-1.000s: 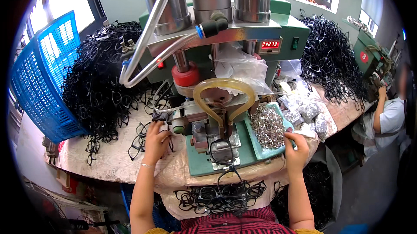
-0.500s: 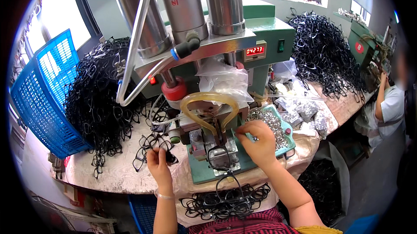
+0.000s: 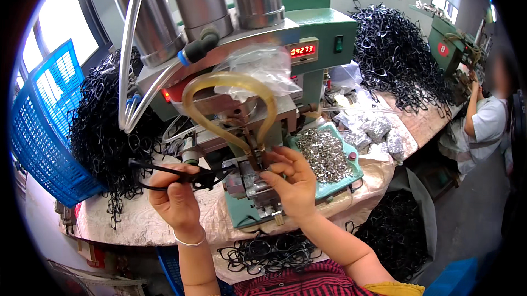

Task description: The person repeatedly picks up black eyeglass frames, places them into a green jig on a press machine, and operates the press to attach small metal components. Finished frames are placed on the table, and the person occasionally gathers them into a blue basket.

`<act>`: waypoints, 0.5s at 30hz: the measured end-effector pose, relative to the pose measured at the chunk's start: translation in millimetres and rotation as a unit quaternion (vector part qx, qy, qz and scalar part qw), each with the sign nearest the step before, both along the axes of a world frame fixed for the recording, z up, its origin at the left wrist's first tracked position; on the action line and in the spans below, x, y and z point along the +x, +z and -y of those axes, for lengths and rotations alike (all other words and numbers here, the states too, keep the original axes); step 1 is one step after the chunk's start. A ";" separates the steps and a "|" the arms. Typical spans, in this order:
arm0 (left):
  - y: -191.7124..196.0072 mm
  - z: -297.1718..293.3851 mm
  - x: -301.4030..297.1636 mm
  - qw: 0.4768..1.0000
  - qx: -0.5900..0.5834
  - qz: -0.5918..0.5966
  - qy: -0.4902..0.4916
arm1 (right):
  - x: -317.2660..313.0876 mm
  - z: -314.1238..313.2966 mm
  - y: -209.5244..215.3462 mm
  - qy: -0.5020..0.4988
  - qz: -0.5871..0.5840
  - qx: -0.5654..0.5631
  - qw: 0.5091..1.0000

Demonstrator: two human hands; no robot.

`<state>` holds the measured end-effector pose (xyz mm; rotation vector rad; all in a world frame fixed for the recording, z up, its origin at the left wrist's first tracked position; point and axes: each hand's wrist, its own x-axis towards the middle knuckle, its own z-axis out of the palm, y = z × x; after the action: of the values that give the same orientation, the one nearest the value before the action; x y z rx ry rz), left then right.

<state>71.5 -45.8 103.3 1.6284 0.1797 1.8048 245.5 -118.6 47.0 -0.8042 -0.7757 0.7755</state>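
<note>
Black eyewear (image 3: 208,178) occupies the left of two hands (image 3: 177,204) (image 3: 296,184) at one press (image 3: 314,21).

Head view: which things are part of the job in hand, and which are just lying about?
Apparently in use:
- black eyewear frame, in the left hand
- green machine, right hand at its metal fixture
- turquoise tray of small metal pieces

Seemingly lying about:
- blue basket
- filled plastic bags beyond the tray
</note>
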 end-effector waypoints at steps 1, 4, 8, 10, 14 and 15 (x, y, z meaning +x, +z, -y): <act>-1.6 -2.0 -1.2 1.000 -0.020 0.018 -0.016 | -1.1 -0.7 0.4 0.002 -0.011 -0.002 1.000; 4.0 1.3 1.0 0.999 -0.019 -0.016 -0.033 | -2.4 -1.1 2.1 0.006 -0.031 -0.009 0.999; 1.4 10.0 1.4 0.999 0.013 -0.040 -0.030 | -4.0 4.6 7.9 0.007 -0.009 -0.021 1.000; -0.7 20.1 -0.7 0.995 0.044 -0.078 0.035 | -7.6 10.6 11.4 0.003 0.034 -0.025 0.999; 1.8 42.5 -0.5 0.993 0.047 -0.046 0.101 | -2.3 10.4 17.6 0.026 0.028 -0.033 0.999; 5.1 46.8 -1.5 0.995 0.027 -0.012 0.095 | -2.2 12.0 16.2 0.036 -0.003 -0.038 0.999</act>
<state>70.0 -92.6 108.5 1.7206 0.3072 1.9481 243.3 -130.6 63.1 -0.8446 -0.7776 0.8749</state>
